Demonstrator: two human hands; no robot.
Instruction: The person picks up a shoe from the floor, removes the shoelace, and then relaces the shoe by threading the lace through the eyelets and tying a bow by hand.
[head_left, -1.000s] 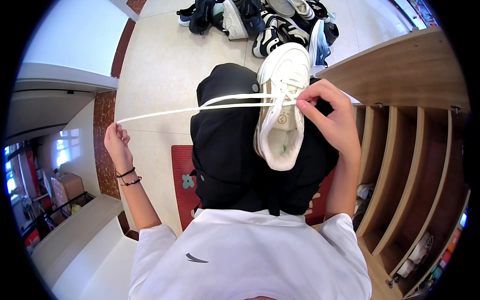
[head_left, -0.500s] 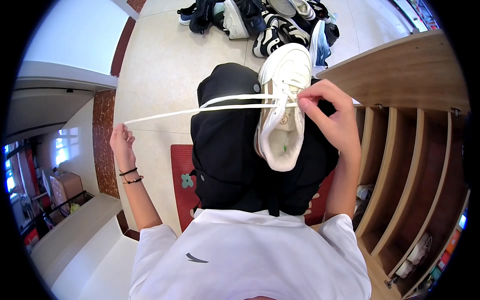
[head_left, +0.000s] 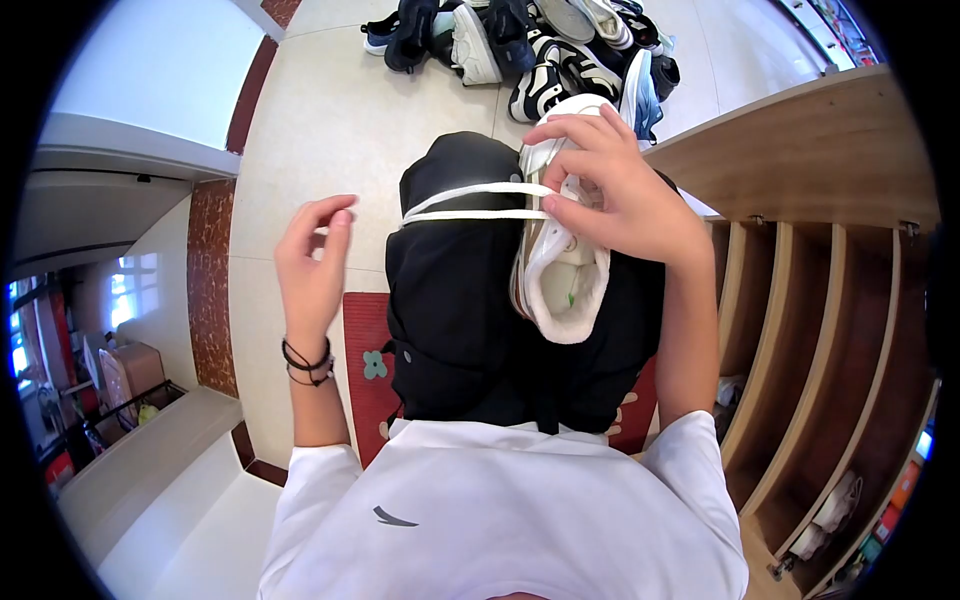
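A white shoe point(head_left: 563, 290) rests on my black-trousered lap, its toe pointing away from me. White laces point(head_left: 470, 214) run from it to the left across my knee. The thumb and index finger of my right hand point(head_left: 622, 205) are pinched on the lace at the shoe's eyelets, with the other fingers spread over the toe. My left hand point(head_left: 312, 262) is raised to the left of my knee, fingers curved and thumb apart, holding nothing.
Several shoes point(head_left: 475, 48) lie piled on the tiled floor ahead. To the right stands a wooden shoe cabinet point(head_left: 785, 330) with its door point(head_left: 780, 140) open. A red mat point(head_left: 365, 400) lies under me.
My left hand has let go of the lace end and come right, nearer my knee. My right hand has moved left over the shoe and pinches the lace there. The stretched lace has dropped away.
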